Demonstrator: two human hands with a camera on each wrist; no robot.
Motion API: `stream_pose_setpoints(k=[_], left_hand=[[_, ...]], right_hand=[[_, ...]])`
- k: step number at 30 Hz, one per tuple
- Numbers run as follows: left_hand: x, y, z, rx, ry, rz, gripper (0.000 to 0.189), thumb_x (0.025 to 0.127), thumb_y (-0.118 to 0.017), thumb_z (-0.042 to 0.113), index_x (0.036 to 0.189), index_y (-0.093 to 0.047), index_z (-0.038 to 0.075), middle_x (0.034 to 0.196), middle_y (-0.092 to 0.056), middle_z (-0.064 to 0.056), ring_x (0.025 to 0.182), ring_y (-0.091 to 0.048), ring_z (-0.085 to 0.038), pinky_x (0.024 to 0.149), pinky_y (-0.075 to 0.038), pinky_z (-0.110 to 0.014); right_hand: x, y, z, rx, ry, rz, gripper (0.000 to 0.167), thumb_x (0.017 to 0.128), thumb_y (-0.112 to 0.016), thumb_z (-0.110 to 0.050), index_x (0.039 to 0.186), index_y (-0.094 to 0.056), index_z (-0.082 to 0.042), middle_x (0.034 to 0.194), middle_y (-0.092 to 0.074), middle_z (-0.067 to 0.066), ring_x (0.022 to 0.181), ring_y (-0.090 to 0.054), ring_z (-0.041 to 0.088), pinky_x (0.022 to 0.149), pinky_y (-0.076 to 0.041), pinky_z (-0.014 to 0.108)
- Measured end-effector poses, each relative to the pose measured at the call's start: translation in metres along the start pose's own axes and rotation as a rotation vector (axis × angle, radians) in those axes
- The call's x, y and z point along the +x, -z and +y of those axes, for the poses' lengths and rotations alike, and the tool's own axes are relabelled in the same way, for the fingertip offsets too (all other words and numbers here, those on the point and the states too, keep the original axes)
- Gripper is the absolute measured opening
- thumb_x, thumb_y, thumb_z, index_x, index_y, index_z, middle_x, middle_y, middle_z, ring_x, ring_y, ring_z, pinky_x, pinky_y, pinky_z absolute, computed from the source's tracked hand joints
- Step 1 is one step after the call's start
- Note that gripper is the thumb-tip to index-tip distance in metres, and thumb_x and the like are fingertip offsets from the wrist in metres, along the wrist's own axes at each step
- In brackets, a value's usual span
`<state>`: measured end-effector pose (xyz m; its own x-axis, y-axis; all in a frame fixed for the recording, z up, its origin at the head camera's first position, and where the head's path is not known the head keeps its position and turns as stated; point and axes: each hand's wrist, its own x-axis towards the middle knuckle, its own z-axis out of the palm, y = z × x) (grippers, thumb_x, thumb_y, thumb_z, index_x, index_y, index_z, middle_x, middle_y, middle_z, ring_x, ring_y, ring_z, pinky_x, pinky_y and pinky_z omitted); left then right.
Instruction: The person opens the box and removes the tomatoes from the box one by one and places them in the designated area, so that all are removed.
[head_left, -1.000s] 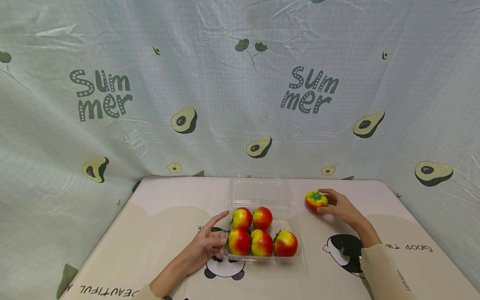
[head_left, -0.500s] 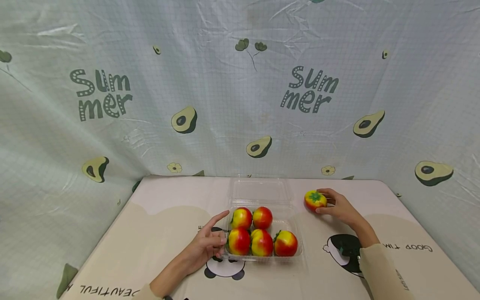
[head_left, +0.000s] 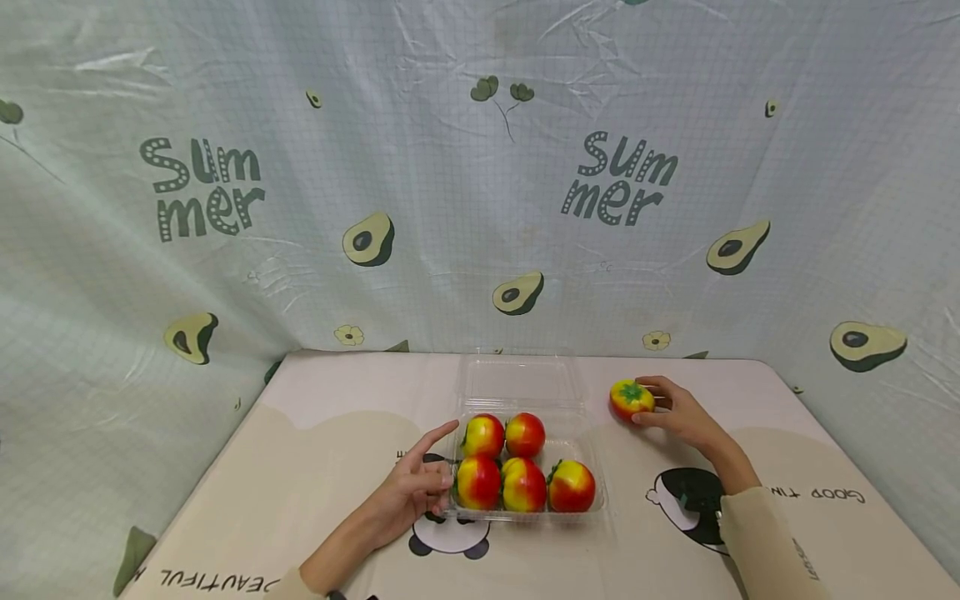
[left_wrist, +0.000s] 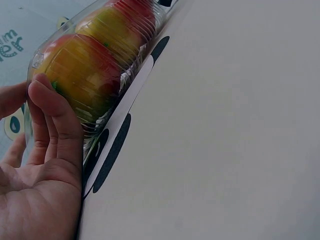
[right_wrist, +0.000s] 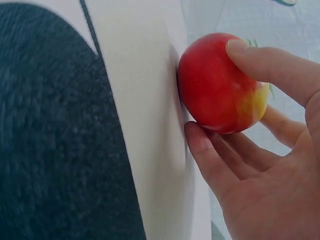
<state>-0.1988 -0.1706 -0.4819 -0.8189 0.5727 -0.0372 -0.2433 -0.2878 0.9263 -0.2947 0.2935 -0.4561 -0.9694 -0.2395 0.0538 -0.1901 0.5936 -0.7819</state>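
My left hand (head_left: 405,492) holds the left side of a clear plastic clamshell box (head_left: 540,517), with curled fingertips (left_wrist: 42,87) at its wall in the left wrist view. One finger points out past the box's far left. Inside sit several red-and-yellow persimmons (head_left: 572,487), three along the near row and two behind. To the right of the box, my right hand (head_left: 686,417) grips another persimmon (head_left: 632,400), its green calyx facing up. The right wrist view shows the thumb (right_wrist: 270,65) on one side of this fruit and fingers below it, close by the tabletop.
The box's clear lid (head_left: 520,379) lies folded back toward the rear of the table. A back right space in the box shows bare plastic. Pale printed cloth (head_left: 450,167) hangs behind and beside the table (head_left: 315,483), which carries panda drawings and lettering.
The persimmon in my right hand shifts only very slightly, a touch left and then back. My left hand and the box stay where they were.
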Motion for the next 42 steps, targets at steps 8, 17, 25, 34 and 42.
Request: stream_pose_setpoints(k=[8, 17, 25, 34, 42], left_hand=[[0.0001, 0.0004, 0.0003, -0.010, -0.001, -0.002, 0.081, 0.100, -0.054, 0.003, 0.166, -0.011, 0.022, 0.081, -0.063, 0.007, 0.063, -0.061, -0.009, 0.066, -0.055, -0.020], [0.0000, 0.0012, 0.0000, -0.010, -0.003, -0.007, 0.081, 0.100, -0.053, 0.003, 0.166, -0.011, 0.021, 0.080, -0.063, 0.007, 0.063, -0.062, -0.008, 0.065, -0.055, -0.020], [0.0004, 0.0010, -0.0002, -0.014, -0.002, -0.003, 0.081, 0.100, -0.055, 0.003, 0.166, -0.012, 0.022, 0.081, -0.063, 0.007, 0.063, -0.062, -0.008, 0.065, -0.055, -0.020], [0.0013, 0.0002, 0.0008, -0.016, -0.001, -0.002, 0.080, 0.100, -0.053, 0.003, 0.166, -0.011, 0.022, 0.080, -0.063, 0.007, 0.063, -0.061, -0.009, 0.065, -0.055, -0.020], [0.0009, 0.0002, 0.0005, -0.007, 0.007, 0.011, 0.080, 0.100, -0.053, 0.003, 0.166, -0.012, 0.023, 0.080, -0.063, 0.006, 0.062, -0.061, -0.008, 0.064, -0.055, -0.020]], right_hand=[[0.0016, -0.0011, 0.0000, -0.007, 0.006, 0.005, 0.068, 0.095, -0.073, -0.019, 0.150, -0.041, 0.003, 0.151, -0.043, 0.035, 0.132, -0.051, 0.054, 0.110, -0.045, 0.065], [0.0013, -0.0013, 0.0015, 0.001, 0.001, 0.005, 0.067, 0.095, -0.072, -0.019, 0.150, -0.040, 0.003, 0.149, -0.045, 0.036, 0.132, -0.052, 0.053, 0.110, -0.044, 0.064], [0.0024, -0.0008, 0.0041, -0.002, -0.014, 0.004, 0.070, 0.095, -0.072, -0.020, 0.152, -0.038, 0.001, 0.151, -0.043, 0.037, 0.134, -0.050, 0.055, 0.110, -0.044, 0.065], [0.0023, 0.0013, 0.0018, 0.002, -0.019, -0.004, 0.069, 0.095, -0.072, -0.023, 0.151, -0.039, 0.002, 0.152, -0.041, 0.036, 0.134, -0.049, 0.055, 0.111, -0.043, 0.065], [0.0022, -0.0015, 0.0028, 0.001, -0.007, 0.002, 0.068, 0.096, -0.072, -0.020, 0.151, -0.039, 0.001, 0.150, -0.043, 0.037, 0.131, -0.052, 0.054, 0.109, -0.046, 0.064]])
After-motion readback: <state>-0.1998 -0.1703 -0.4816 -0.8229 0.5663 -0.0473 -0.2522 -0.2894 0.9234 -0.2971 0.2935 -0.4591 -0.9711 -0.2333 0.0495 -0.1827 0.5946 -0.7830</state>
